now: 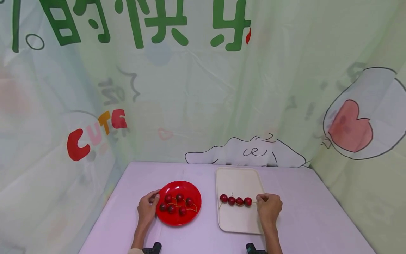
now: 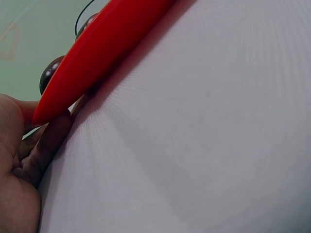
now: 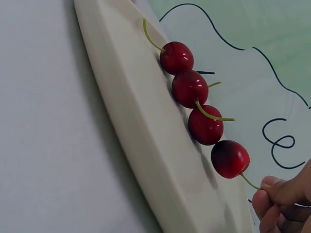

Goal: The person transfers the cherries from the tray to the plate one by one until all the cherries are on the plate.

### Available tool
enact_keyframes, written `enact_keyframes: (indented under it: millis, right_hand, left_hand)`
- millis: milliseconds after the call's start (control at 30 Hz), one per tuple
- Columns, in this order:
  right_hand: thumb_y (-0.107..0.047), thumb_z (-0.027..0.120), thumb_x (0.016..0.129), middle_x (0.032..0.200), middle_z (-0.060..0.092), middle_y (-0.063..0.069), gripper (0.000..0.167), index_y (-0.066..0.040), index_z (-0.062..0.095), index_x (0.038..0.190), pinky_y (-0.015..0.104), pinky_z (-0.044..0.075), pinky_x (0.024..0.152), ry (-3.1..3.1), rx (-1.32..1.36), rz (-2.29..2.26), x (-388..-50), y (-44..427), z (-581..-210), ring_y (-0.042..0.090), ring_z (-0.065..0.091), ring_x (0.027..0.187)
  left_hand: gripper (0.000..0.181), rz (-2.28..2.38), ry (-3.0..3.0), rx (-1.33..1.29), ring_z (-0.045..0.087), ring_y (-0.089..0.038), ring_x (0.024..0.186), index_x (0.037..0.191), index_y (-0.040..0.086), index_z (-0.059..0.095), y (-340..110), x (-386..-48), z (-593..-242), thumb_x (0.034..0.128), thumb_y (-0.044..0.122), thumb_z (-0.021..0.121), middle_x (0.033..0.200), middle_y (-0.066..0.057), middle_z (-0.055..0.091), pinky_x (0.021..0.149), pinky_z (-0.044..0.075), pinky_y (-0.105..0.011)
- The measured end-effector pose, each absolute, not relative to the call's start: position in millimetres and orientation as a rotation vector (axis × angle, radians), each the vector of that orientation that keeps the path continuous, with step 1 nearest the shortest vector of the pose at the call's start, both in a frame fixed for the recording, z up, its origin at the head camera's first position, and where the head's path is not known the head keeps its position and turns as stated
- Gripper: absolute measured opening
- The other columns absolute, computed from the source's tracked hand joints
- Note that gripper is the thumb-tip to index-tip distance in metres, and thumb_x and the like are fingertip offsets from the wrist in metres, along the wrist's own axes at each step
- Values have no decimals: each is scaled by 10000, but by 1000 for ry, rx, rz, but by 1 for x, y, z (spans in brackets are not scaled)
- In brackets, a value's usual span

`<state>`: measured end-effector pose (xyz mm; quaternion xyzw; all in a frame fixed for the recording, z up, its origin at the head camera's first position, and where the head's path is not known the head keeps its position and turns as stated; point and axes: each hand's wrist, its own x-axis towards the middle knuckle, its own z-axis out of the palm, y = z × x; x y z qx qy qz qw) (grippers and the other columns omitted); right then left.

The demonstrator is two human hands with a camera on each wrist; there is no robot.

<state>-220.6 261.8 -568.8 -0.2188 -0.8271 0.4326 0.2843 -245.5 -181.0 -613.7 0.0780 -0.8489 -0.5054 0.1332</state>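
The left hand [image 1: 147, 208] pinches the red plate [image 1: 177, 221] at its nine o'clock rim, plated cherries [image 1: 171, 209] lying inside. At the three o'clock edge of the tray [image 1: 238, 222], the right hand [image 1: 270, 208] pinches the end cherry [image 3: 230, 158] by its stem [image 3: 250, 181]; three more cherries [image 3: 190, 89] run toward nine. Beyond, at twelve, hangs printed cloth [image 1: 206, 95].

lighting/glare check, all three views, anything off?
Head: soft, fairly even light, red plate clearly outlined; left wrist: dimmer, plate cherries nearly black with pale glints, faint streaks across the tabletop; right wrist: bright highlights on the tray cherries, soft shadow along the cream tray.
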Motion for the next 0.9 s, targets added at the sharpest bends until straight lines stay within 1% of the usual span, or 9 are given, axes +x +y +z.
enact_keyframes:
  millis: [67,167,333,467,667,800,900]
  right_hand:
    - [84,754,948,896,772,323,78,137,803,978,210,435,596,-2203,-588,1170,-220,259,-567,375,696,781]
    - [83,749,956,921,773,338,85,140,801,991,169,446,561,-2185,-574,1185,-219,256,-565,372,711,762]
    - [84,755,951,910,776,337,78,135,805,982,157,457,540,-2159,-567,1192,-219,255,-561,319,715,693]
    - [79,762,953,917,781,330,77,126,808,993,160,471,540,-2143,-560,1214,-220,255,-559,278,727,669]
    - [73,766,956,891,785,312,71,120,812,984,180,477,523,-2120,-551,1241,-221,256,-559,177,701,629]
    - [69,773,956,907,788,315,75,118,812,998,136,473,526,-2097,-542,1252,-221,253,-558,181,708,635]
    - [69,777,954,909,789,314,78,116,814,1004,128,470,528,-2085,-540,1258,-221,250,-556,208,720,639]
  left_hand:
    - [301,-1469,-2456,224,685,-208,966,1374,69,752,-182,-245,-613,1106,142,636,1198,-166,799,793,500,-184]
    - [305,-1475,-2454,228,689,-211,976,1381,72,748,-183,-246,-615,1108,147,636,1208,-169,797,781,511,-165]
    - [305,-1484,-2454,229,693,-212,980,1383,79,749,-184,-246,-616,1109,155,638,1219,-169,796,772,520,-151]
    - [303,-1478,-2453,213,697,-213,986,1380,79,750,-184,-247,-615,1110,152,635,1219,-167,797,791,517,-148]
    - [298,-1479,-2455,202,683,-204,970,1368,76,757,-183,-246,-615,1106,147,635,1205,-163,800,806,510,-187]
    - [297,-1480,-2449,194,686,-205,981,1368,80,758,-182,-245,-617,1109,151,633,1218,-162,801,808,516,-182]
    - [297,-1475,-2450,204,687,-202,987,1370,86,759,-182,-246,-617,1110,157,635,1219,-154,802,814,511,-172]
